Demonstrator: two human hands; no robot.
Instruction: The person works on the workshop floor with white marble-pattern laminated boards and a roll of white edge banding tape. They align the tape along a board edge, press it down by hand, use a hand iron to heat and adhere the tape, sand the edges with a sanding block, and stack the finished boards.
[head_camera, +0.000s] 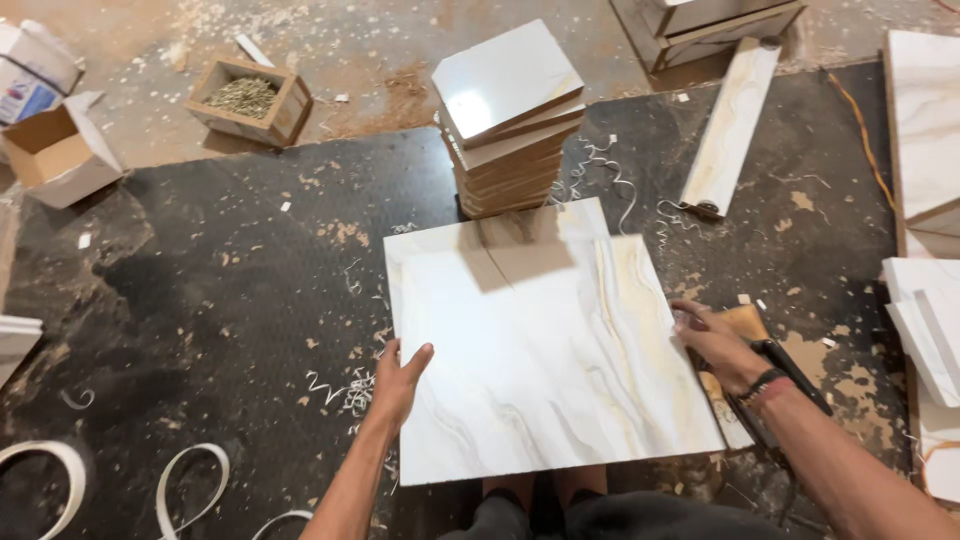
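A large square board with a glossy white marble-look face and tan veins lies flat on the dark mat in front of me. My left hand grips its left edge, thumb on top. At the right edge, my right hand presses on the board's side, fingers curled over it; a dark band sits on that wrist. My knees show just below the board's near edge.
A stack of smaller marble-look boards stands just behind the big board. A long narrow strip lies to the right. A wooden box of scraps and a cardboard box sit far left. More white panels line the right edge. Curled edge-band trimmings litter the mat.
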